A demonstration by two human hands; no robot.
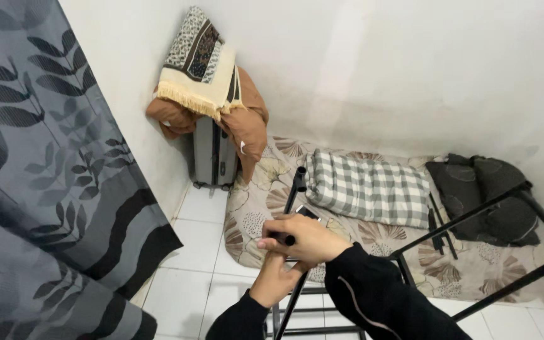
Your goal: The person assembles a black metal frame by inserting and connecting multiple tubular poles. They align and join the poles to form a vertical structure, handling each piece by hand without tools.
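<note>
My right hand (303, 239) is closed around a black metal tube (298, 182) near its middle, the tube rising upright and a little tilted above my fingers. Just below, my left hand (276, 279) grips the same tube lower down, touching the right hand. Both arms wear black sleeves. The tube runs down to a black metal rack frame (473, 217) that spreads to the right and under my arms.
A floor mattress (259, 189) with a leaf-print sheet carries a grey checked pillow (373, 189) and dark cushions (486, 195). A grey suitcase (214, 154) draped with cloths stands in the corner. A grey leaf-pattern curtain (39, 189) hangs at left. White floor tiles (190, 264) lie below.
</note>
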